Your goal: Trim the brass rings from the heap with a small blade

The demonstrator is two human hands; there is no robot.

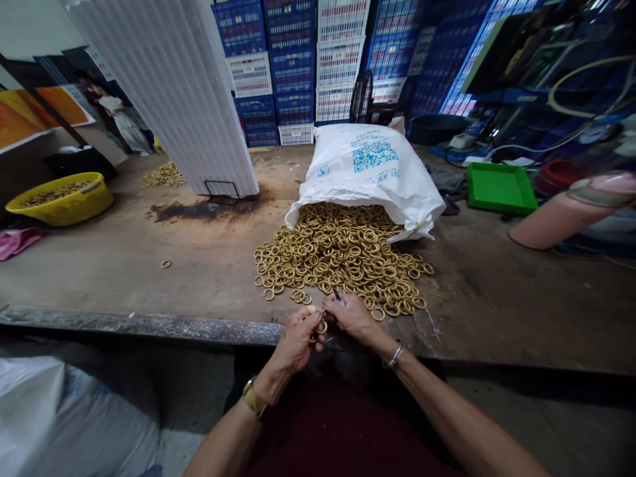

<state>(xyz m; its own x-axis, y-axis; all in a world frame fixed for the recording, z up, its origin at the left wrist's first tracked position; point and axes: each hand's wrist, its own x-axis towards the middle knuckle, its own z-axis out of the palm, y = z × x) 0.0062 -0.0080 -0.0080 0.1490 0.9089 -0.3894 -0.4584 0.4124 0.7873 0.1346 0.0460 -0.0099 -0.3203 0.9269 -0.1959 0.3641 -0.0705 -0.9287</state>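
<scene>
Brass-coloured rings [342,258] spill in a heap from the mouth of a white printed sack [368,165] on the brown table. In front of the heap, my left hand [299,338] is closed around a few rings [322,327], which show between its fingers. My right hand [352,316] touches it fingertip to fingertip and grips a small tool with a dark, pointed tip [336,293]. The rest of the tool is mostly hidden by the fingers. One loose ring [165,264] lies apart on the left.
A yellow basin [64,199] of rings stands at left, near a tall white ribbed panel [183,93]. A green tray [501,187] and a pink bottle [561,215] are at right. Stacked crates [293,66] line the back. People [122,119] appear far left.
</scene>
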